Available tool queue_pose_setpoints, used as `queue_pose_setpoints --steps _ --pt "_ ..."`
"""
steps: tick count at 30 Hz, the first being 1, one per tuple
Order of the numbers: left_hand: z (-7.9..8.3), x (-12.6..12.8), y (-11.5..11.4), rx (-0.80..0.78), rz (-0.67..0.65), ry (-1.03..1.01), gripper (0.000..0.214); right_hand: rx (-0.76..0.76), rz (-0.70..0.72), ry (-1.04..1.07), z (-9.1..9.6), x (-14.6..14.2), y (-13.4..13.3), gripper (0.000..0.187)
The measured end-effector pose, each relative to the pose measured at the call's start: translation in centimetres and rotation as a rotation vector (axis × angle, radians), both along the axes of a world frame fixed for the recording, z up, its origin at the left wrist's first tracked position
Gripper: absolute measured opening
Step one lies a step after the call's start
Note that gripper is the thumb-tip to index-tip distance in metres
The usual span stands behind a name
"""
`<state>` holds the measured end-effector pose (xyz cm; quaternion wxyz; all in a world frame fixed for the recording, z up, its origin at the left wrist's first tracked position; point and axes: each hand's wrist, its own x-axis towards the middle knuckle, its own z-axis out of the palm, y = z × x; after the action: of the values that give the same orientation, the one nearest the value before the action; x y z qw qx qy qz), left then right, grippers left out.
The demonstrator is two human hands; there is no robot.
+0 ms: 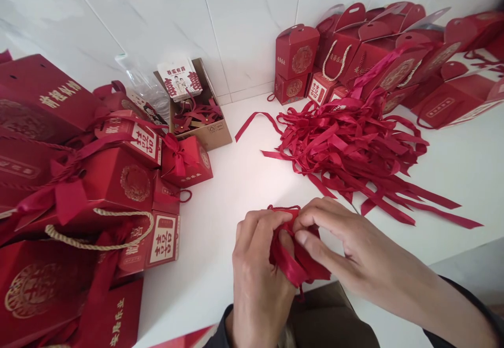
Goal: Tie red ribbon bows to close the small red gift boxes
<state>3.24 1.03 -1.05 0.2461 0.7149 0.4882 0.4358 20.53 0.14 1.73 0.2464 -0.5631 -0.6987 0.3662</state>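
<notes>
Both my hands work at the near edge of a white table (236, 180). My left hand (258, 264) and my right hand (338, 238) pinch a red ribbon (291, 266) wrapped on a small red box (311, 264) that they mostly hide. The fingers of both hands are closed on the ribbon. A loop of the ribbon hangs down between the two hands.
A heap of loose red ribbons (354, 143) lies beyond my right hand. Red gift boxes (118, 180) with bows and rope handles pile up at the left. More red boxes (378, 59) stand against the tiled wall. A cardboard carton (208, 133) holds cards and ribbons.
</notes>
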Motion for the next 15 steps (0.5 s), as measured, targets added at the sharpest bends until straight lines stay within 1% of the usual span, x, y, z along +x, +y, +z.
queue_pose_setpoints --steps 3,7,9,12,15 --pt "-0.2 -0.1 -0.1 0.027 0.001 -0.009 0.029 -0.049 -0.054 0.039 0.1 0.2 0.2 0.020" --pt "-0.5 -0.6 -0.4 -0.016 0.027 -0.008 0.025 -0.086 0.003 0.034 0.4 0.4 0.5 0.020" --pt "-0.7 -0.9 -0.6 -0.042 0.040 -0.005 0.021 -0.072 -0.018 0.008 0.4 0.6 0.6 0.019" --pt "-0.9 -1.0 -0.7 -0.037 0.051 0.006 0.013 -0.015 -0.067 -0.021 0.4 0.8 0.5 0.018" --pt "-0.9 -0.9 -0.7 -0.006 0.060 0.011 0.014 0.024 -0.061 -0.027 0.4 0.8 0.5 0.017"
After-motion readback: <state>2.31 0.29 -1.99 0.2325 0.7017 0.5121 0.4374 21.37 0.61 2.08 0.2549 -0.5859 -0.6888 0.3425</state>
